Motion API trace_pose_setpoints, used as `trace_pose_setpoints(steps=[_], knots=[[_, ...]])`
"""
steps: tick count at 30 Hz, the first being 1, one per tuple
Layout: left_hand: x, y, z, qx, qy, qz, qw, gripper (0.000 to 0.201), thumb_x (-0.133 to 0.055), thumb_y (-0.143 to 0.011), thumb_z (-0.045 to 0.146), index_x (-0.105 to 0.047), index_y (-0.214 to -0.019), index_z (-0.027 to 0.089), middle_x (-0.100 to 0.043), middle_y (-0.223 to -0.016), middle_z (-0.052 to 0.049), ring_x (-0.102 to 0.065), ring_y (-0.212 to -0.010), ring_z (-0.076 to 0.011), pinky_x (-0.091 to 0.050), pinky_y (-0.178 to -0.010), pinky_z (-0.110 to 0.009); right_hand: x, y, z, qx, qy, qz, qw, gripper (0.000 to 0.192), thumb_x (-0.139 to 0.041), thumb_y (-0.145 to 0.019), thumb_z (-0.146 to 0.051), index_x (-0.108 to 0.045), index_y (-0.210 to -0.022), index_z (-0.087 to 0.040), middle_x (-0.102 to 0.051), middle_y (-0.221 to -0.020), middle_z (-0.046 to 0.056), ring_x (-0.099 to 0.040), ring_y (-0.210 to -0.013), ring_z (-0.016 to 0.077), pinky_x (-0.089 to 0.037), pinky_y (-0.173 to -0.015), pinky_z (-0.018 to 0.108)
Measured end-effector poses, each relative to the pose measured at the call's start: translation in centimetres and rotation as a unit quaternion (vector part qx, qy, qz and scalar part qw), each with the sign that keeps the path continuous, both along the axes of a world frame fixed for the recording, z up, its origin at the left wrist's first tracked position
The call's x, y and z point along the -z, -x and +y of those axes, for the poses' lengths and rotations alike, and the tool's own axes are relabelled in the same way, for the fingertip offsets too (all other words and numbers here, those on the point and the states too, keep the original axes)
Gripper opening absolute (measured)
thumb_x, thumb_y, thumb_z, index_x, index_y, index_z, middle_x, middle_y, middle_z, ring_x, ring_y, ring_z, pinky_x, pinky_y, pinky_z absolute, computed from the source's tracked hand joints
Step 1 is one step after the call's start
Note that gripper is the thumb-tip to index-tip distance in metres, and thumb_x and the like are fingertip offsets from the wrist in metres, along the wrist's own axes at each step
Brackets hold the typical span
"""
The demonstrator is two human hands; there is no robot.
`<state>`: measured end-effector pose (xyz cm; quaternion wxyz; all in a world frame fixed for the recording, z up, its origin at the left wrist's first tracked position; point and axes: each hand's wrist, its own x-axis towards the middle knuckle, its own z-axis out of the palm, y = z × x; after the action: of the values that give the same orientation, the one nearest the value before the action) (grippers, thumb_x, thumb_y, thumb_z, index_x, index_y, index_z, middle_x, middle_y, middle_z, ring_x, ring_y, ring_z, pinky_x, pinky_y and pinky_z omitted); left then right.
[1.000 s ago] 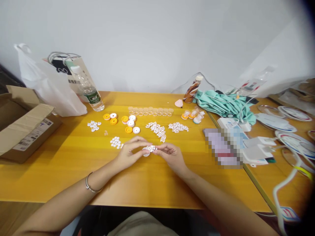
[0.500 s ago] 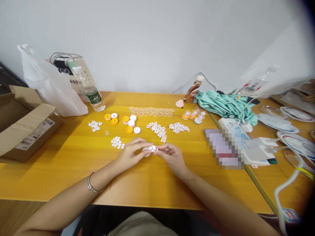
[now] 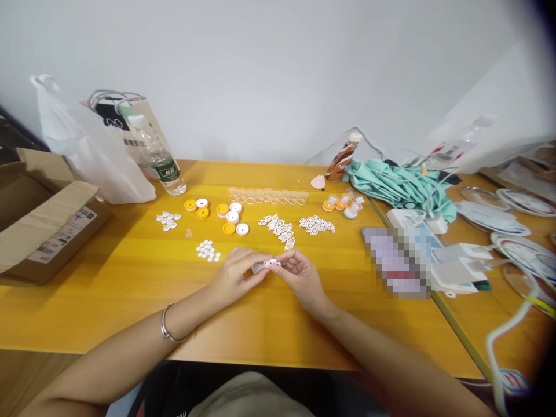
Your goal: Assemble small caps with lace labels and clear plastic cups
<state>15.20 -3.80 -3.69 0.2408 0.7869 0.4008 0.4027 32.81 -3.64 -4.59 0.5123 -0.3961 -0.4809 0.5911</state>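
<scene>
My left hand and my right hand meet over the middle of the yellow table. Together they pinch a small white plastic piece between their fingertips, with a white round cap just under the left fingers. Beyond the hands lie two heaps of white openwork pieces, a cluster of small white discs, and orange and white round caps. A row of clear little cups stands further back.
An open cardboard box sits at the left edge, with a white plastic bag and a water bottle behind it. A brown drink bottle, teal cloth, white boxes and cables crowd the right side.
Both hands stay together on the white piece, shifted slightly; the fingers have turned it a little. The view has drifted a bit.
</scene>
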Motion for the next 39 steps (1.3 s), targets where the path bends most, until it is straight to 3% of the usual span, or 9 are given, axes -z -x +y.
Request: trace_pose_setpoints(steps=[3, 8, 14, 23, 26, 30, 33, 39], knots=[[0.1, -0.2, 0.1, -0.010, 0.077, -0.071, 0.994, 0.031, -0.066, -0.077, 0.029, -0.063, -0.106, 0.021, -0.067, -0.087, -0.005, -0.060, -0.082, -0.0171, -0.045, -0.079, -0.029, -0.2, 0.0, 0.0, 0.005, -0.009, 0.000, 1.000, 0.024, -0.078, -0.063, -0.030, -0.061, -0.078, -0.022, -0.069, -0.078, 0.000, -0.066, -0.075, 0.0148, -0.053, -0.076, 0.029], [0.4, -0.5, 0.5, 0.002, 0.189, -0.161, 0.969, 0.020, -0.067, -0.076, 0.032, -0.067, -0.088, 0.017, -0.067, -0.082, -0.005, -0.061, -0.074, -0.0146, -0.047, -0.074, -0.027, -0.2, 0.0, -0.1, -0.015, -0.019, -0.007, 1.000, 0.018, -0.076, -0.065, -0.031, -0.066, -0.077, -0.023, -0.070, -0.080, 0.001, -0.065, -0.079, 0.0164, -0.052, -0.081, 0.032], [0.2, -0.4, 0.7, 0.009, 0.192, -0.188, 0.963, 0.020, -0.067, -0.076, 0.032, -0.068, -0.089, 0.017, -0.066, -0.084, -0.005, -0.059, -0.075, -0.0148, -0.046, -0.072, -0.026, 0.1, -0.1, -0.2, 0.000, -0.071, -0.059, 0.996, 0.015, -0.071, -0.071, -0.035, -0.064, -0.076, -0.023, -0.068, -0.077, 0.000, -0.063, -0.073, 0.0154, -0.051, -0.076, 0.030], [-0.2, -0.7, 0.1, 0.022, 0.209, -0.168, 0.963, 0.016, -0.063, -0.080, 0.029, -0.064, -0.088, 0.015, -0.063, -0.079, -0.004, -0.056, -0.070, -0.0131, -0.045, -0.070, -0.025, -0.4, -0.4, -1.0, -0.027, -0.185, -0.169, 0.968, 0.010, -0.057, -0.084, -0.030, -0.064, -0.079, -0.023, -0.067, -0.079, 0.002, -0.062, -0.076, 0.0168, -0.047, -0.075, 0.030], [-0.1, -0.7, 0.3, 0.026, 0.232, -0.198, 0.952, 0.017, -0.063, -0.079, 0.030, -0.063, -0.087, 0.016, -0.063, -0.075, -0.003, -0.056, -0.068, -0.0128, -0.045, -0.068, -0.025, -0.2, -0.2, -0.7, -0.030, -0.135, -0.126, 0.982, 0.012, -0.060, -0.082, -0.033, -0.062, -0.076, -0.023, -0.067, -0.075, 0.002, -0.062, -0.074, 0.0160, -0.048, -0.073, 0.030], [0.0, -0.6, 0.6, -0.003, 0.264, -0.240, 0.934, 0.020, -0.068, -0.075, 0.033, -0.063, -0.085, 0.016, -0.065, -0.077, -0.003, -0.058, -0.069, -0.0135, -0.045, -0.067, -0.024, -0.3, 0.0, -0.2, -0.087, -0.027, -0.029, 0.995, 0.017, -0.066, -0.076, -0.039, -0.063, -0.076, -0.022, -0.067, -0.068, -0.001, -0.062, -0.065, 0.0129, -0.050, -0.069, 0.028], [-0.1, -0.3, 0.8, -0.009, 0.248, -0.248, 0.936, 0.018, -0.069, -0.074, 0.030, -0.065, -0.084, 0.016, -0.064, -0.078, -0.002, -0.057, -0.070, -0.0129, -0.045, -0.068, -0.024, -0.5, 0.1, -0.1, -0.129, 0.016, 0.017, 0.991, 0.018, -0.069, -0.073, -0.039, -0.067, -0.080, -0.022, -0.068, -0.069, -0.001, -0.062, -0.064, 0.0115, -0.050, -0.068, 0.026], [-0.4, -0.1, 0.7, 0.058, 0.227, -0.242, 0.942, 0.030, -0.068, -0.075, 0.026, -0.066, -0.104, 0.019, -0.063, -0.095, -0.005, -0.059, -0.085, -0.0146, -0.047, -0.078, -0.025, -0.5, 0.2, -0.4, -0.189, 0.137, 0.150, 0.961, 0.022, -0.067, -0.076, -0.039, -0.066, -0.077, -0.017, -0.066, -0.069, 0.000, -0.059, -0.061, 0.0075, -0.047, -0.064, 0.020]])
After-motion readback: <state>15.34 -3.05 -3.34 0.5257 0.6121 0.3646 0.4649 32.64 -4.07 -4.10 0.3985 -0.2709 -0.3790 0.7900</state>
